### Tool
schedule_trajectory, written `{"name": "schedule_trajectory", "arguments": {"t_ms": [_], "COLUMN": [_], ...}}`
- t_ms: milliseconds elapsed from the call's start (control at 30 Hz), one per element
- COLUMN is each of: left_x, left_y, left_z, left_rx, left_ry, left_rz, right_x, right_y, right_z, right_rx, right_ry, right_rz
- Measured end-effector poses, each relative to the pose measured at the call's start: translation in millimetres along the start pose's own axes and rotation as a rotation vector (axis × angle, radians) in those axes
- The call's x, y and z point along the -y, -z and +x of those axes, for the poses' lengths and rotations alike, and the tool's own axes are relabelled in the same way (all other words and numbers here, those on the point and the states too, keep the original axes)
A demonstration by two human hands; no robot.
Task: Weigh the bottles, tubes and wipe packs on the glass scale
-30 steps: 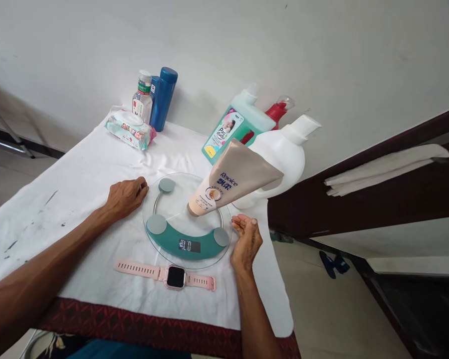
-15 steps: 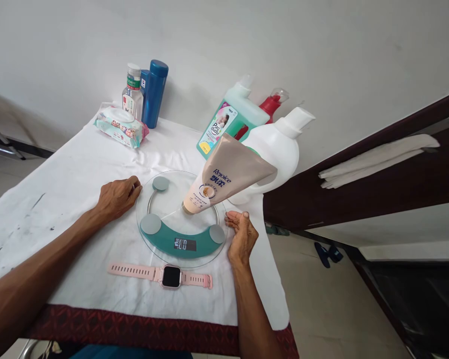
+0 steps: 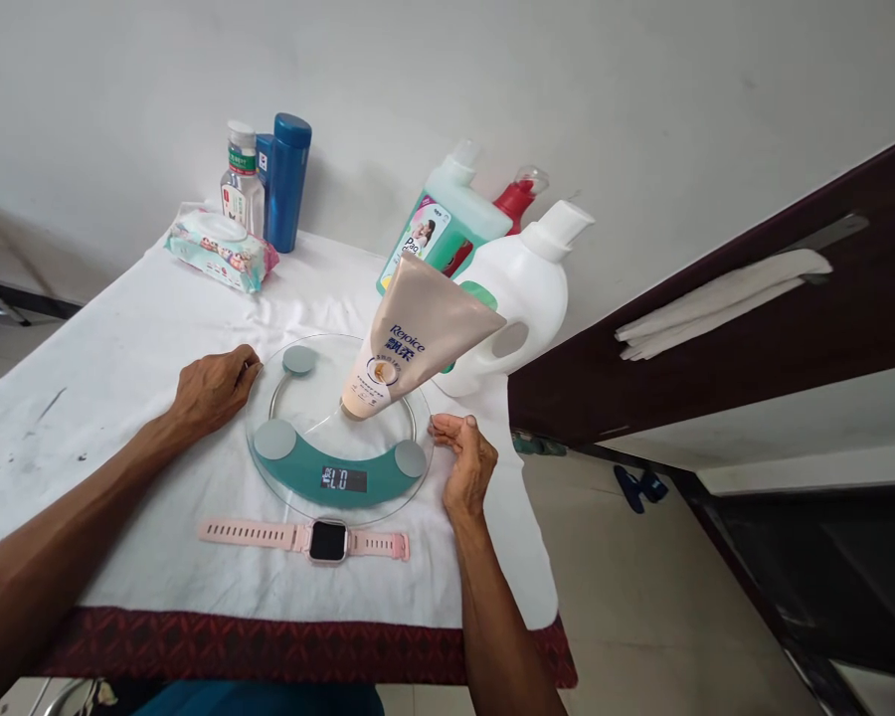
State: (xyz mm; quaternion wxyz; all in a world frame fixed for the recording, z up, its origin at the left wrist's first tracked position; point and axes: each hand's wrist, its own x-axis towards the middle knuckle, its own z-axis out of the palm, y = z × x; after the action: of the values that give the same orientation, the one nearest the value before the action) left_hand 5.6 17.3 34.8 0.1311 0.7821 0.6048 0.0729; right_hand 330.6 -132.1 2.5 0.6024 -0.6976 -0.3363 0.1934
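Note:
A round glass bathroom scale with a green front band and grey pads lies on the white cloth, its small display lit. On it stands a beige Rejoice tube, cap down and broad end up. My left hand rests on the cloth at the scale's left rim, fingers curled against the edge, fingertips partly hidden. At the right rim is my right hand, fingers stretched to the glass edge and thumb held apart. Just in front of the scale lies a pink smartwatch, strap laid out straight.
Behind the tube stand a white jug, a green liquid bottle and a red bottle. Back left are a wipes pack, a clear bottle and a blue flask. The table's right edge drops to the floor.
The whole view has shifted, so everything sits slightly further left and higher. The digits on the scale's display look different. Both hands stay at the scale's rims and the tube still stands.

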Motion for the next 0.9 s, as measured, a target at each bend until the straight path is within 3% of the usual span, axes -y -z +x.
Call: {"name": "schedule_trajectory", "arguments": {"t_ms": [233, 333, 467, 600, 767, 900], "left_x": [2, 3, 5, 5, 4, 3], "left_y": [0.3, 0.5, 0.5, 1.1, 1.9, 1.6], "left_z": [0, 0, 1, 1, 2, 2], "left_rx": [-0.016, -0.02, -0.007, 0.011, 0.026, 0.029], "left_ry": [0.001, -0.001, 0.006, 0.005, 0.012, 0.021], "left_rz": [-0.013, -0.029, -0.039, -0.031, -0.037, -0.048], "right_x": [11, 40, 91, 117, 114, 113], "right_y": [-3, -9, -27, -57, -73, -47], "right_z": [-1, -4, -11, -13, -11, -1], "right_rx": [0.009, -0.035, 0.164, 0.301, 0.204, 0.0], "right_ry": [-0.003, 0.156, 0.363, 0.315, 0.253, 0.273], "right_rz": [-0.103, -0.173, -0.114, -0.016, 0.049, 0.081]}}
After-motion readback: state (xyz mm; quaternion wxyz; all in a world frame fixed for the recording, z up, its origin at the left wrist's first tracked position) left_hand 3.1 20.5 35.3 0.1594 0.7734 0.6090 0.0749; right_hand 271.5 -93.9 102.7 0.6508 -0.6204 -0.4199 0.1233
